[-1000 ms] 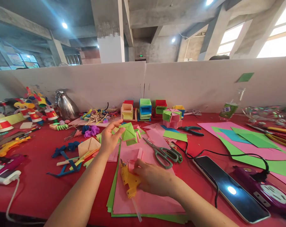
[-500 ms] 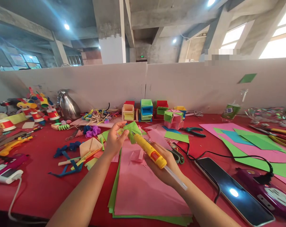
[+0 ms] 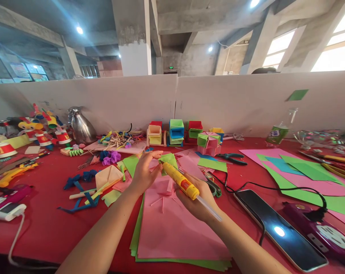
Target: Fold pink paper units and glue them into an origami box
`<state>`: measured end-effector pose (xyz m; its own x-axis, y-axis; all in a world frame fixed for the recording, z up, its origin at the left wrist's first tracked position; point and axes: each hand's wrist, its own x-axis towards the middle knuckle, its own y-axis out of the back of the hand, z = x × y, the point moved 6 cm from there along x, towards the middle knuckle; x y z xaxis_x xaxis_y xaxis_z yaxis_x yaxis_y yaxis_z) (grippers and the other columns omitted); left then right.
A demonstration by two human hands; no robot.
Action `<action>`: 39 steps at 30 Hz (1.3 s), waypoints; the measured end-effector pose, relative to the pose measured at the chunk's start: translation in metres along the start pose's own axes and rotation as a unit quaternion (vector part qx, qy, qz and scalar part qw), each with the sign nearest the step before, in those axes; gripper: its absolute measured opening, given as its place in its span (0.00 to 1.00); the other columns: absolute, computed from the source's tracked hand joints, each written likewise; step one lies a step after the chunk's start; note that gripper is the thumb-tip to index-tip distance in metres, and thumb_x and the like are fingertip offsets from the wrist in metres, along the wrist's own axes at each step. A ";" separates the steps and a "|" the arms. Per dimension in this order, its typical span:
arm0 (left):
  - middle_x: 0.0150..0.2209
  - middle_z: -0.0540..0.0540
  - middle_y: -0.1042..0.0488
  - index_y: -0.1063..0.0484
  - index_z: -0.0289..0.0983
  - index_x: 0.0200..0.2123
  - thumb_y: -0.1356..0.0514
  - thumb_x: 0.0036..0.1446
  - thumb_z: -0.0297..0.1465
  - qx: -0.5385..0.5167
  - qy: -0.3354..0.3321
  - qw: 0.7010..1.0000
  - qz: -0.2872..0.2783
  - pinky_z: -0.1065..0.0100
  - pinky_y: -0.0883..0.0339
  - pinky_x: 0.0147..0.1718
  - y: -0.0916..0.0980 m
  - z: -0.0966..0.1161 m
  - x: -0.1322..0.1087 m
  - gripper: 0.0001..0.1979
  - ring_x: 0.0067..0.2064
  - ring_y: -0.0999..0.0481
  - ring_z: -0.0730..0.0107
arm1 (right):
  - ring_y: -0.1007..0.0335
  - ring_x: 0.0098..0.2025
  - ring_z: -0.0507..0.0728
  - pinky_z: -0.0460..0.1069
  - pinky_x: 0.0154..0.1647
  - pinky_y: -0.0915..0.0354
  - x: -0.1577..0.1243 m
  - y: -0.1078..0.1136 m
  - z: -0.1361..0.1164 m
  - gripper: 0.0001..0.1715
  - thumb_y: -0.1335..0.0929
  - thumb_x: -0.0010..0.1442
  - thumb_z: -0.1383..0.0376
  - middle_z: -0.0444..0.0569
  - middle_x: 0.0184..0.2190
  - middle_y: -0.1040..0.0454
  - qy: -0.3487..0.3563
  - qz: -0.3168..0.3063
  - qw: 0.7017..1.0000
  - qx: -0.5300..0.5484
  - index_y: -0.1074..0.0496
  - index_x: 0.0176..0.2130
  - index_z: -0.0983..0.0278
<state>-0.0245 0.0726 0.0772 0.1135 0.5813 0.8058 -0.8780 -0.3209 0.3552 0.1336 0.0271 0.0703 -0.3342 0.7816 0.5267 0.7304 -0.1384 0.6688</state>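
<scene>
My right hand is wrapped round a yellow hot glue gun, a clear glue stick jutting from its back end. The gun's nozzle points up and left at a folded green paper piece. That piece is pinched between the thumb and fingers of my left hand; nozzle and paper meet or nearly meet, and I cannot tell which. Beneath both hands lies a stack of pink paper sheets with green ones under it. A small folded pink paper piece rests on the stack.
Folded paper boxes line the back by the partition. A phone, a black cable and a purple power strip are at right. Pliers lie behind. Paper scraps, a steel jug and paper-cup figures are at left.
My left hand has shifted slightly right and turned the green paper, now partly behind its fingers. The glue gun has moved a little down and left. More of the pink stack shows.
</scene>
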 end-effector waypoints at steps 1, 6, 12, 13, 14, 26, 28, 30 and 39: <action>0.39 0.46 0.29 0.35 0.41 0.47 0.42 0.55 0.32 0.001 -0.002 1.000 0.000 0.62 0.37 0.45 0.000 0.001 0.000 0.15 0.43 0.30 0.65 | 0.38 0.25 0.53 0.46 0.27 0.40 0.000 0.000 0.000 0.05 0.38 0.53 0.65 0.45 0.24 0.34 -0.002 -0.002 1.000 -0.001 0.39 0.26 0.61; 0.39 0.46 0.30 0.35 0.40 0.48 0.42 0.56 0.33 0.006 -0.009 1.000 0.002 0.63 0.37 0.44 0.001 0.002 0.000 0.16 0.43 0.30 0.65 | 0.38 0.24 0.53 0.46 0.25 0.41 0.000 0.002 0.001 0.05 0.39 0.52 0.65 0.45 0.22 0.35 -0.018 0.005 1.000 -0.006 0.39 0.25 0.61; 0.39 0.46 0.30 0.35 0.40 0.48 0.42 0.56 0.34 0.011 -0.011 1.000 0.004 0.63 0.37 0.44 0.001 0.000 0.000 0.16 0.43 0.30 0.65 | 0.37 0.24 0.53 0.46 0.25 0.40 -0.001 0.004 0.002 0.04 0.39 0.52 0.65 0.44 0.23 0.33 -0.029 0.011 1.000 -0.007 0.37 0.26 0.62; 0.39 0.46 0.30 0.35 0.41 0.48 0.41 0.55 0.34 0.012 -0.010 1.000 0.005 0.63 0.37 0.44 0.001 0.000 0.000 0.16 0.43 0.30 0.65 | 0.36 0.24 0.53 0.46 0.25 0.40 -0.001 0.005 0.002 0.05 0.39 0.52 0.65 0.45 0.23 0.33 -0.030 0.012 0.999 -0.007 0.37 0.27 0.62; 0.39 0.46 0.30 0.35 0.41 0.48 0.41 0.55 0.34 0.012 -0.010 1.000 0.005 0.63 0.37 0.44 0.001 0.000 0.000 0.16 0.43 0.30 0.65 | 0.36 0.24 0.53 0.46 0.25 0.40 -0.001 0.005 0.002 0.05 0.39 0.53 0.64 0.45 0.23 0.32 -0.031 0.012 0.999 -0.007 0.37 0.27 0.62; 0.39 0.46 0.29 0.34 0.41 0.47 0.41 0.55 0.35 0.015 -0.010 1.000 0.007 0.62 0.36 0.43 0.002 0.003 0.001 0.15 0.42 0.30 0.65 | 0.38 0.23 0.52 0.45 0.24 0.43 0.000 0.005 0.001 0.08 0.39 0.52 0.63 0.44 0.21 0.35 -0.022 0.013 0.999 -0.022 0.40 0.23 0.61; 0.39 0.46 0.29 0.34 0.41 0.47 0.41 0.55 0.34 0.015 -0.011 1.000 0.009 0.62 0.36 0.44 0.003 0.003 0.001 0.15 0.43 0.30 0.65 | 0.38 0.23 0.52 0.45 0.24 0.42 0.000 0.006 0.001 0.08 0.39 0.52 0.63 0.44 0.21 0.35 -0.026 0.016 0.999 -0.024 0.39 0.23 0.61; 0.38 0.46 0.29 0.34 0.41 0.47 0.41 0.55 0.34 0.015 -0.012 1.000 0.010 0.62 0.37 0.44 0.003 0.004 0.001 0.15 0.43 0.30 0.65 | 0.37 0.23 0.52 0.45 0.25 0.42 0.000 0.007 0.002 0.07 0.39 0.52 0.64 0.44 0.21 0.34 -0.030 0.020 0.999 -0.024 0.38 0.23 0.61; 0.40 0.46 0.29 0.33 0.41 0.46 0.40 0.55 0.33 0.013 -0.013 1.000 0.014 0.63 0.36 0.44 0.005 0.003 0.001 0.15 0.42 0.29 0.66 | 0.36 0.24 0.53 0.45 0.24 0.41 0.001 0.011 0.007 0.06 0.38 0.51 0.64 0.45 0.22 0.32 -0.052 0.037 0.998 -0.025 0.38 0.24 0.61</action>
<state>-0.0271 0.0694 0.0816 0.1011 0.5520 0.8277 -0.8686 -0.3566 0.3440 0.1457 0.0302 0.0746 -0.2141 0.8270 0.5199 0.7188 -0.2270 0.6571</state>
